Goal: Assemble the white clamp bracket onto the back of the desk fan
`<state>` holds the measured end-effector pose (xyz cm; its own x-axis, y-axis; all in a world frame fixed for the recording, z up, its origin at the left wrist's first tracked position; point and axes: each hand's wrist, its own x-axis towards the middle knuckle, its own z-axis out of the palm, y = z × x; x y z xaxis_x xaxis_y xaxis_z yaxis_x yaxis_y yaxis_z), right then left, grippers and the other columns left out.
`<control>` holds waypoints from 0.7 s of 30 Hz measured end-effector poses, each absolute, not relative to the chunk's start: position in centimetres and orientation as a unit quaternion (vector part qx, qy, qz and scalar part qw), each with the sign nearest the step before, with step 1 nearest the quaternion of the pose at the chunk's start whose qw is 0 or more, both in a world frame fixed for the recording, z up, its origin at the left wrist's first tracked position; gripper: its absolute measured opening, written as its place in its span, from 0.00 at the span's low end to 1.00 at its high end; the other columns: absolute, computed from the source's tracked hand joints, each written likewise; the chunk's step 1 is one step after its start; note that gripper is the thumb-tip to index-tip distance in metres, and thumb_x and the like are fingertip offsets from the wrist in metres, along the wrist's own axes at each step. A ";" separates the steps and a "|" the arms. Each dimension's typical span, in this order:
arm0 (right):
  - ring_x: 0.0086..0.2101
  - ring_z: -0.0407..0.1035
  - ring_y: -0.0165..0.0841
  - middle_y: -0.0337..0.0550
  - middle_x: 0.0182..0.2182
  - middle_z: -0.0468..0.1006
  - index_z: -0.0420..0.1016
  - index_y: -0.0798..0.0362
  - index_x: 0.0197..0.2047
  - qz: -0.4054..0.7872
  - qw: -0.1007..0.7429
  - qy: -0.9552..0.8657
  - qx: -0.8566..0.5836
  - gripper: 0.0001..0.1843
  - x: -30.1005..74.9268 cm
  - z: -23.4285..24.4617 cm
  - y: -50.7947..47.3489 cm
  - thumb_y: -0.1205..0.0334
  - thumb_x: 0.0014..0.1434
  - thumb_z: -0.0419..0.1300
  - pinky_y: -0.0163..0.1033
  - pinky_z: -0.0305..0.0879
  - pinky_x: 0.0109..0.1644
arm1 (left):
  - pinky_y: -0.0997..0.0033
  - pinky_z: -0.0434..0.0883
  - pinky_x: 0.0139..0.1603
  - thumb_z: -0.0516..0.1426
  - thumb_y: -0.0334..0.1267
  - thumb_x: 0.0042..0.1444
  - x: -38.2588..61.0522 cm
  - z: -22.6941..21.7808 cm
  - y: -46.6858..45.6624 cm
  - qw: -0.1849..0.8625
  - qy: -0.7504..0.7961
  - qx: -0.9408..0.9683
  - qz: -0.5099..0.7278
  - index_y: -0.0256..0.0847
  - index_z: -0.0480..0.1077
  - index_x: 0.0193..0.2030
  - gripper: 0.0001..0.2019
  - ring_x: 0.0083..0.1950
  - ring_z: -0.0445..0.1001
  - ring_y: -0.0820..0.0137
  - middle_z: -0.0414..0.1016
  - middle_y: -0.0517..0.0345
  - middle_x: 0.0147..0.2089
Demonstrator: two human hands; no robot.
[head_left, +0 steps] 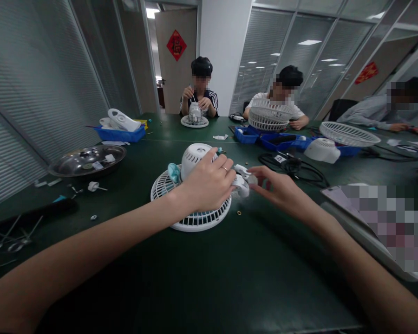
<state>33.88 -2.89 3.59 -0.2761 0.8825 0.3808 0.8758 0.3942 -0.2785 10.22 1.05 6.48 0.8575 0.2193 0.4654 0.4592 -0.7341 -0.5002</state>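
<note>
A left hand (209, 183) curls over a white fan (192, 160), grille (199, 228) down on a green table (230, 278), as the right hand (278, 185) pinches a round knob (252, 180) by its seemingly joined bracket (242, 187), a brass-colored ring (239, 213) apparently unfitted nearby.

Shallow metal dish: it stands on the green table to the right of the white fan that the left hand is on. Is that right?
Not the side: the head view shows the shallow metal dish to the left of the white fan. It does stand on the green table, and the left hand is on the fan.
</note>
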 end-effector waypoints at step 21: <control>0.45 0.64 0.45 0.51 0.46 0.70 0.65 0.50 0.50 -0.167 0.306 -0.810 -0.472 0.23 29.1 2.9 -4.6 0.52 0.54 0.63 0.50 0.61 0.47 | 0.51 0.56 0.59 0.47 0.41 0.62 10.3 6.5 0.9 0.311 -0.203 -0.908 -0.194 0.33 0.73 0.44 0.17 0.51 0.70 0.56 0.74 0.43 0.48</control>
